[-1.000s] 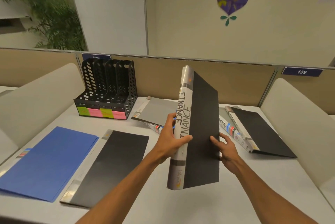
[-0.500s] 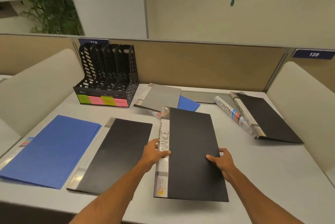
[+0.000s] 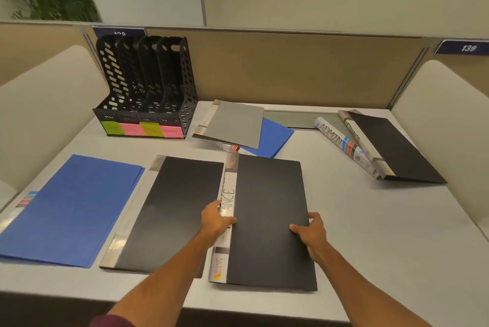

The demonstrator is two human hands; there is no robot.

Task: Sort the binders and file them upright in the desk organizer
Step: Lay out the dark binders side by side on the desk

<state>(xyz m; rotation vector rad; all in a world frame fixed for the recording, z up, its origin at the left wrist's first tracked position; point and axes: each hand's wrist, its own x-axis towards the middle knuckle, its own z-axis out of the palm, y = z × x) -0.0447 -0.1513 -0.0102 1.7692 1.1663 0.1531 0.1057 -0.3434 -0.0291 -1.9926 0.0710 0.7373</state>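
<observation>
- Black perforated organizer (image 3: 148, 83) is showing green and pink labels (image 3: 144, 129).
- Near binder (image 3: 267, 220) is showing black cover, silver spine.
- Left folder (image 3: 71, 207) is looking plain blue.

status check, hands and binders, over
Left hand and right hand both grip the finance binder, flat on the desk. Desk organizer empty. Path to it open.
</observation>
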